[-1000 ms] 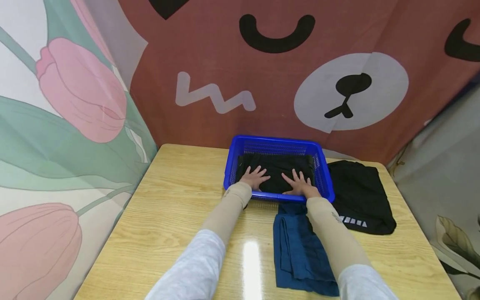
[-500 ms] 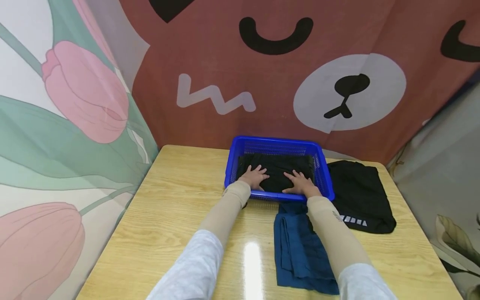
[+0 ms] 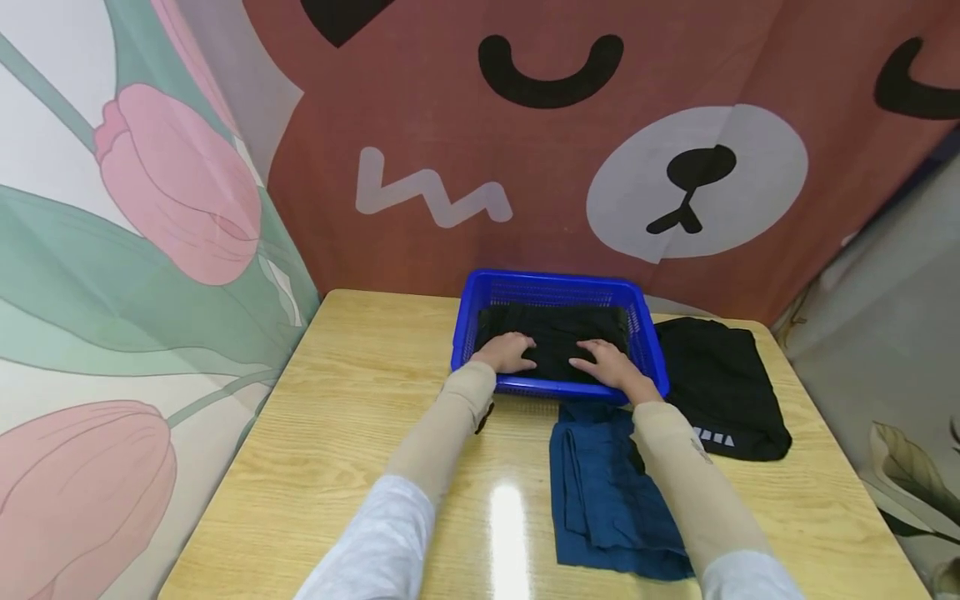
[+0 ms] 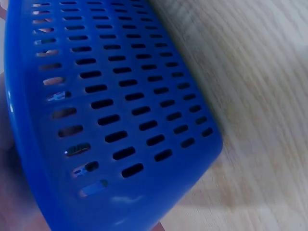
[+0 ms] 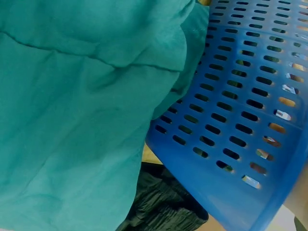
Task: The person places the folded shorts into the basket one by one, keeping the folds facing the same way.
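Observation:
Folded black clothing lies inside a blue plastic basket. Over its left part rests my left hand, having come across the front rim, with thumb and fingers apart. My right hand touches the right part of the same clothing, its fingers pointing inward and a gap between thumb and fingers. In the left wrist view the slotted basket wall fills most of the picture, hiding much of the hand behind the rim. The basket also stands between the camera and the hand in the right wrist view.
A folded blue garment lies in front of the basket, partly under my right forearm. Right of the basket is a black garment with white marks. The wooden table backs onto a printed curtain.
Both hands have drawn in their spread fingers on the black clothing. The right hand has shifted slightly right and its forearm has swung outward; the left wrist has turned a little.

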The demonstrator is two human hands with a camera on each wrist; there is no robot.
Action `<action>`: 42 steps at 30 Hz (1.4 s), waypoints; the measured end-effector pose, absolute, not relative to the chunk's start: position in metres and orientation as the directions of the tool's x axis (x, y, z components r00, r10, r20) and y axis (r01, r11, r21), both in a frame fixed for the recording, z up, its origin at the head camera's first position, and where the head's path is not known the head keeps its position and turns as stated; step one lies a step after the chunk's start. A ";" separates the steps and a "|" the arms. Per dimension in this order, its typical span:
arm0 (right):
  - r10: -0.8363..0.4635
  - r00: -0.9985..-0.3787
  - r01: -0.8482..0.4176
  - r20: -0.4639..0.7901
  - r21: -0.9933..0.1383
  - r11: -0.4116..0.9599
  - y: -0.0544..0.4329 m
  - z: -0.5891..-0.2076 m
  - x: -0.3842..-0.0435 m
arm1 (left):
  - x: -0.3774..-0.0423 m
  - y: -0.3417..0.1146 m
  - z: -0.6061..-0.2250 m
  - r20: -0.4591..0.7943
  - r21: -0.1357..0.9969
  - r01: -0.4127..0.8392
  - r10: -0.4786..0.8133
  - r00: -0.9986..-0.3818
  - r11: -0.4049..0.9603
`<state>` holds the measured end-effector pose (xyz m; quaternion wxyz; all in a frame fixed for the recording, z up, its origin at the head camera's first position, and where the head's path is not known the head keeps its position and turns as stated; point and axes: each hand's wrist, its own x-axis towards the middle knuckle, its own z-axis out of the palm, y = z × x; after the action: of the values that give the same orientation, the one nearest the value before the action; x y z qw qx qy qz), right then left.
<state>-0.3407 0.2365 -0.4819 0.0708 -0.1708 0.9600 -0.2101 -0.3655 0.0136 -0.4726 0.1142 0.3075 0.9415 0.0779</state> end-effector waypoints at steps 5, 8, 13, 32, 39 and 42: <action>-0.350 -0.937 -0.305 -0.020 -0.445 0.842 0.236 -0.477 -0.335 | -0.358 0.016 -0.468 -0.140 0.234 0.566 0.604 -0.785 0.790; -0.339 -0.941 -0.300 -0.005 -0.452 0.840 0.237 -0.476 -0.332 | -0.354 0.018 -0.462 -0.099 0.235 0.585 0.618 -0.780 0.776; -0.348 -0.937 -0.320 0.038 -0.494 0.809 0.236 -0.472 -0.330 | -0.348 0.020 -0.452 -0.024 0.228 0.596 0.617 -0.787 0.770; -0.328 -0.932 -0.359 0.155 -0.524 0.772 0.238 -0.459 -0.298 | -0.323 0.011 -0.448 0.122 0.294 0.606 0.600 -0.791 0.739; -0.298 -0.929 -0.371 0.221 -0.538 0.757 0.240 -0.455 -0.283 | -0.313 0.009 -0.443 0.200 0.295 0.635 0.604 -0.771 0.714; -0.286 -0.923 -0.383 0.258 -0.548 0.744 0.240 -0.453 -0.276 | -0.308 0.008 -0.442 0.212 0.309 0.635 0.599 -0.772 0.708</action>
<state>-0.2765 0.2404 -0.4529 -0.0786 -0.1797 0.9305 -0.3094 -0.3081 0.0085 -0.4420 -0.0480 0.3342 0.9230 0.1848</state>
